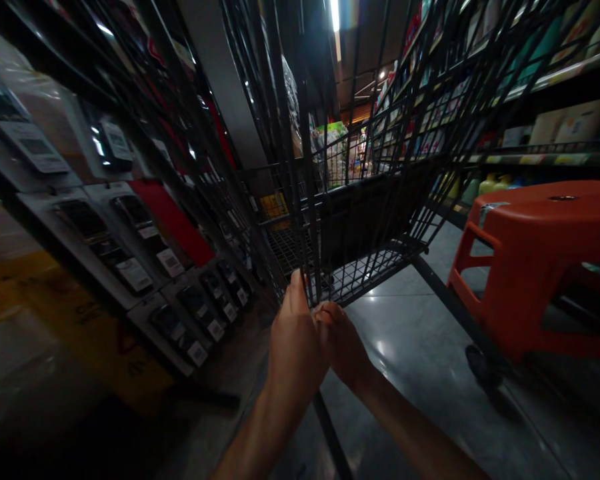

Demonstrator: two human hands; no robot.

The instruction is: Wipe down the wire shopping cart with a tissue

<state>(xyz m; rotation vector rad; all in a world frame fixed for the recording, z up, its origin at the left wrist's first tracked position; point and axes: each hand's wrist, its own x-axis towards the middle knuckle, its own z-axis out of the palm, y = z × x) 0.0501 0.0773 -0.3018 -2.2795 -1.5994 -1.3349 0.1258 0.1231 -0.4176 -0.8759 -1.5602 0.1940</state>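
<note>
A black wire shopping cart [365, 273] fills the middle of the head view, its basket bars rising above my hands. At the lower corner of the cart, my left hand [296, 340] shows its back, with the fingers pressed together and pointing up along the bars. My right hand [344, 343] is curled closed and touches the left one from the right side. Whatever the fingers hold between them is hidden behind the hands. A bare cart leg runs down to the floor below my wrists.
An orange plastic stool [535, 233] stands at the right, close to a cart wheel [483, 367]. Packaged goods [180, 307] hang on the left rack. A yellow sign [95, 340] is at lower left. Stocked shelves [540, 157] line the right. The grey floor [395, 340] reflects light.
</note>
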